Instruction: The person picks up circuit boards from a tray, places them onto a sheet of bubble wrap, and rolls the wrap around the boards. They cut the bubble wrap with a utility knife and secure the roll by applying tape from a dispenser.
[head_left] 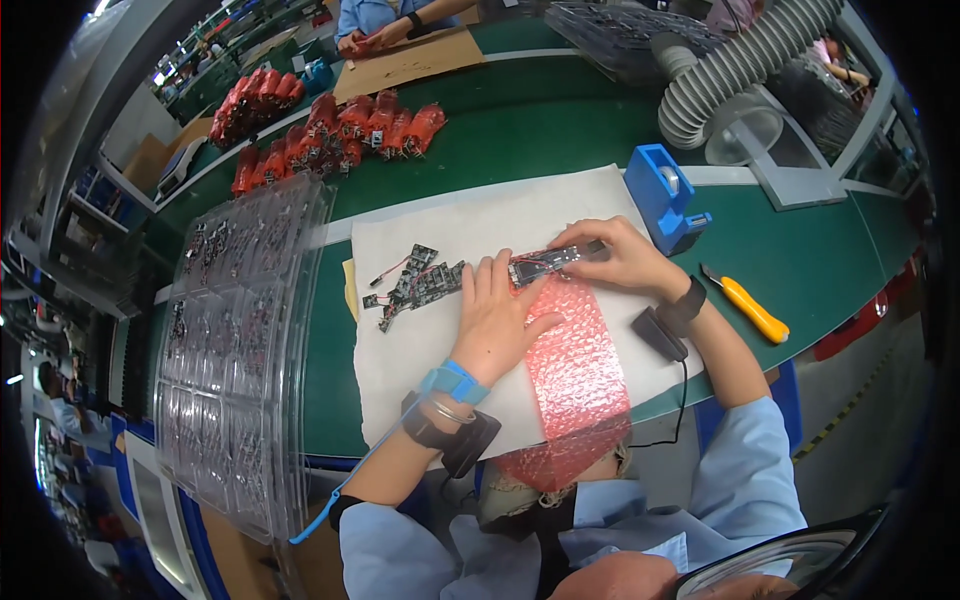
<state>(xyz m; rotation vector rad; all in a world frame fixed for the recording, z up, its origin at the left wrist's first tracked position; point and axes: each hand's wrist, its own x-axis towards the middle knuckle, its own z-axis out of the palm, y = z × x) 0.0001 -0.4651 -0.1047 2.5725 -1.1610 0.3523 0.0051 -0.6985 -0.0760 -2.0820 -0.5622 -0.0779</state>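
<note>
Workshop interior. The dark green bench point(560, 125) is crossed by a pale rail point(735, 175). At its far right corner I see a ribbed grey duct point(755, 75); to its right, grey floor point(870, 440) bearing a yellow-and-black stripe point(845, 405); beyond its far left, a slanting grey post point(118, 75); well left of it, bright light point(42, 465).

Right hand point(628, 262) partly hides the circuit module point(534, 266); co-worker point(368, 16) cropped above; small parts point(232, 242) I cannot resolve.
</note>
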